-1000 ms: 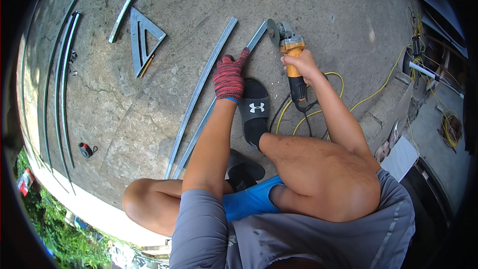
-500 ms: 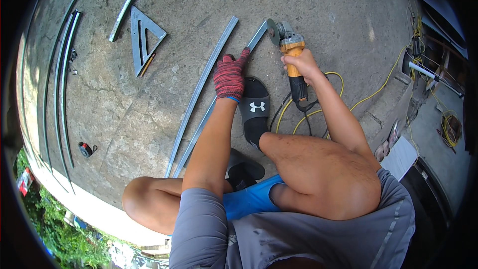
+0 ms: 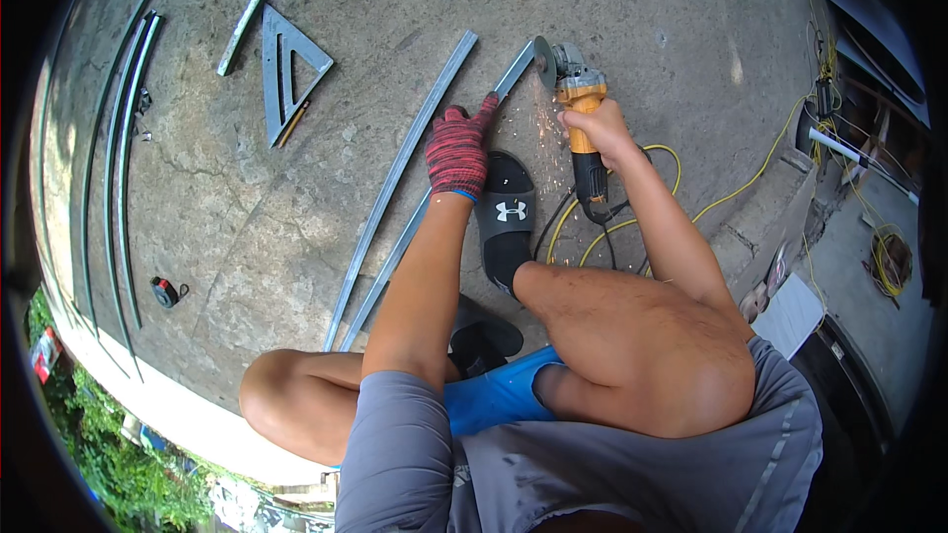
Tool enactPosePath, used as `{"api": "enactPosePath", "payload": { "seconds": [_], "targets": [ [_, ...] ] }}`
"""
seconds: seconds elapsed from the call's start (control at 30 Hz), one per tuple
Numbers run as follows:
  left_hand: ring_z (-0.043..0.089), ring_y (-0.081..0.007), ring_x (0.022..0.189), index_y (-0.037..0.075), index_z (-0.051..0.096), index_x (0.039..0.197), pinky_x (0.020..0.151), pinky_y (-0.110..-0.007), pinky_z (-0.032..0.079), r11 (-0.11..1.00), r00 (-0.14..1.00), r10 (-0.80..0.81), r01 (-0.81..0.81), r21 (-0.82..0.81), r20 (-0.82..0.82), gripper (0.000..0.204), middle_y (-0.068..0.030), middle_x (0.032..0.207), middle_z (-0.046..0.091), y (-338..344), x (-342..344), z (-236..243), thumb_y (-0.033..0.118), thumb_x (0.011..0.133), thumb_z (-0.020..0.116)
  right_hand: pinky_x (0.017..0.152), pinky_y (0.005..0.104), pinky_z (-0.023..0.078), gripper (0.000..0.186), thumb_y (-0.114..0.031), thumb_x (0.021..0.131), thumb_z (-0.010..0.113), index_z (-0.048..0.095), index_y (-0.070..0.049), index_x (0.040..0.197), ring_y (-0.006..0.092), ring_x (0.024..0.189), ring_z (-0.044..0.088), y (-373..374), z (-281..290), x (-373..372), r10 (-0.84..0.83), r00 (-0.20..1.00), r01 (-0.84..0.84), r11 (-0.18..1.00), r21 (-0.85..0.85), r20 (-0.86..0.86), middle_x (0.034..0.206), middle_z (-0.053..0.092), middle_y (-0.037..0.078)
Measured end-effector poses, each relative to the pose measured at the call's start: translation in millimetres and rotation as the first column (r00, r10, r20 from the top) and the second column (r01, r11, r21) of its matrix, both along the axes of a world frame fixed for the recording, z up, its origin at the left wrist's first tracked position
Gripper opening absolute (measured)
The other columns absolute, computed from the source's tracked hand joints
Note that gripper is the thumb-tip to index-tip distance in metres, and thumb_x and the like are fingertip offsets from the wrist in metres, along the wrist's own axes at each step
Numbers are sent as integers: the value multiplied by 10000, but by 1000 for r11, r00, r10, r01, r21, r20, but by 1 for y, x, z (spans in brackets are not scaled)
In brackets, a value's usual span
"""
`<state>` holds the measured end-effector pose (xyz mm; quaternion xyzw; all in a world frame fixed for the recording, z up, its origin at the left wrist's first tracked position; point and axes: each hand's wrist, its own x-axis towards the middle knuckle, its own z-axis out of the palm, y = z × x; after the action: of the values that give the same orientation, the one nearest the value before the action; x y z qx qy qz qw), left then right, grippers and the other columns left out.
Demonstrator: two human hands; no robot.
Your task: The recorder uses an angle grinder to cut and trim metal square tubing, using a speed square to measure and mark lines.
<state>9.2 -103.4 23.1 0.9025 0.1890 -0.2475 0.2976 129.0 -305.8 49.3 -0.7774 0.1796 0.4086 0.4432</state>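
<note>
My right hand [image 3: 598, 131], bare, is wrapped round the body of a yellow and black angle grinder [image 3: 581, 92]. The grinder's cutting disc [image 3: 542, 61] touches the far end of a thin metal bar [image 3: 517, 67], and orange sparks [image 3: 549, 138] spray back toward me. In a red and black knit glove, my left hand [image 3: 457, 153] holds that bar down, index finger stretched along it and the other fingers curled. Part of the bar is hidden under my left hand and forearm. A second metal bar [image 3: 408, 150] lies just left of my glove.
My sandalled foot [image 3: 509, 212] is close to the bar and the sparks. The grinder's cord and a yellow cable [image 3: 741, 193] run to the right. Leftward lie a triangular square [image 3: 270, 79], a pencil [image 3: 293, 124], a tape measure [image 3: 166, 292] and several metal bars [image 3: 126, 128].
Sparks now fly from the disc where none showed before. The grinder has shifted very slightly; both hands keep their hold.
</note>
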Motion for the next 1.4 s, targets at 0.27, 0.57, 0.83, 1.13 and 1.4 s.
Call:
{"api": "enactPosePath", "payload": {
  "seconds": [0.27, 0.57, 0.83, 1.13, 1.4],
  "targets": [
    [591, -343, 1107, 396, 474, 1422, 931, -439, 508, 1000, 1000, 9, -9, -21, -6, 644, -134, 1186, 570, -1, 1, 2, 5, 911, 462, 578, 306, 522, 269, -107, 737, 777, 665, 44, 929, 168, 658, 658, -3, -3, 0, -12, 1000, 12, 1000, 13, 1, 798, 675, 84],
    [595, -344, 1074, 385, 469, 1427, 907, -441, 515, 1000, 1000, 1, -1, -12, 28, 632, -141, 1181, 571, 1, 0, 1, 33, 904, 515, 583, 306, 521, 228, -87, 754, 760, 668, 42, 917, 166, 655, 656, 3, 2, 2, 9, 1000, -9, 1000, -11, 28, 801, 683, 91],
    [593, -346, 1096, 394, 459, 1435, 925, -444, 505, 999, 1000, 3, -3, -32, 17, 610, -150, 1194, 568, 2, 0, 3, 42, 937, 446, 583, 302, 516, 234, -88, 752, 765, 664, 39, 920, 164, 656, 656, 4, 1, 6, -2, 1000, 2, 1000, -5, 28, 798, 681, 81],
    [592, -346, 1088, 380, 472, 1429, 920, -441, 512, 999, 1000, 18, -17, -43, 19, 629, -146, 1179, 566, 2, 0, 5, 15, 917, 461, 582, 301, 503, 216, -77, 764, 755, 633, 11, 919, 155, 641, 634, 11, 6, 9, -5, 1000, 5, 1000, -9, 30, 790, 654, 64],
    [592, -339, 1060, 367, 475, 1428, 898, -437, 522, 1000, 999, 11, -11, -24, 32, 627, -138, 1140, 566, 2, -1, 5, 14, 909, 472, 578, 301, 503, 206, -76, 764, 751, 633, 9, 910, 157, 635, 633, 14, 5, 12, -3, 999, 3, 1000, -9, 32, 776, 651, 63]
  ]
}}
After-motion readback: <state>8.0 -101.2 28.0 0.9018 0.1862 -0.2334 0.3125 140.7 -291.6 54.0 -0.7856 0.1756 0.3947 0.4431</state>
